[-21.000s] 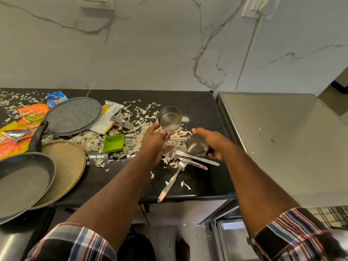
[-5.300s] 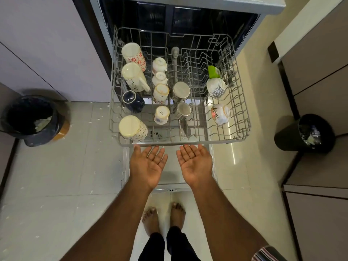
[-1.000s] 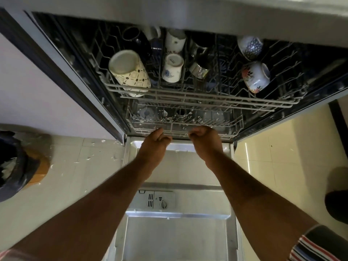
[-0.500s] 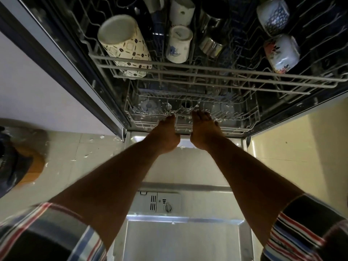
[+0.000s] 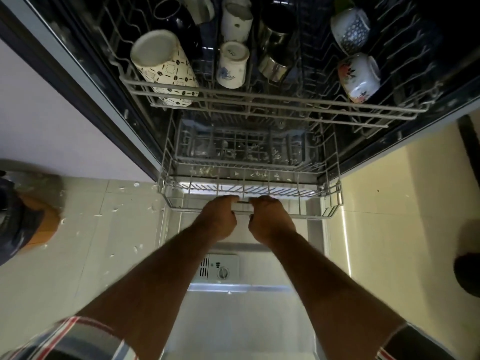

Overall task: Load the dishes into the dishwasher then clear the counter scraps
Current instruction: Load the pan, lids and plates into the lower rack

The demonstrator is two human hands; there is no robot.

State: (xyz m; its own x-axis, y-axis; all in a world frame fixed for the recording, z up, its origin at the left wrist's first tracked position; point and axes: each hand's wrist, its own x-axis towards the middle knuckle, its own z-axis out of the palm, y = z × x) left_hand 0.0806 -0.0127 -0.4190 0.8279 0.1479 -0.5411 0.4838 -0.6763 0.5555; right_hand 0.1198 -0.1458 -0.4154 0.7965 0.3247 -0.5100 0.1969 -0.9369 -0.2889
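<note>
Head cam: upper rack point(image 5: 259, 105) loaded w/ mugs and cups; lower rack point(image 5: 249, 189) partly out over door point(image 5: 233, 320), looks empty exc. scraps. My left hand point(image 5: 219, 219) and right hand point(image 5: 270, 220) sit side by side, fingers curled on its front rail. Surface clearing not visible; judged pending.

— Fingertips of left hand point(image 5: 219, 219) and right hand point(image 5: 270, 219)?
— Hidden, curled under lower rack point(image 5: 335, 201) rim.
— Bin point(image 5: 15, 224) at left?
— Cut off by frame edge. Sleeves blurred.
</note>
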